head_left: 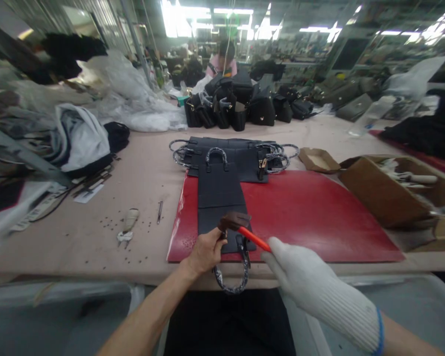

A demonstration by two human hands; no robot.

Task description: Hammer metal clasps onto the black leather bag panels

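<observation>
A black bag panel (222,198) lies lengthwise in front of me on a red mat (300,212). It has a wrapped loop handle (217,154) at its far end. Another wrapped handle (232,287) hangs over the table's near edge. My bare left hand (206,252) is closed in a pinch at the panel's near end, on something small mostly hidden by the fingers. Gloved in white, my right hand (291,262) grips a hammer (254,238) by its orange-red handle. The hammer's dark head is right over my left fingertips; contact cannot be made out.
More black panels with handles (241,146) are stacked behind. Left lie a thin metal tool (159,212), a wrapped tool (129,225) and scattered small bits. Cardboard boxes (389,193) stand right. Black bags (230,104) fill the back, a person (222,62) beyond.
</observation>
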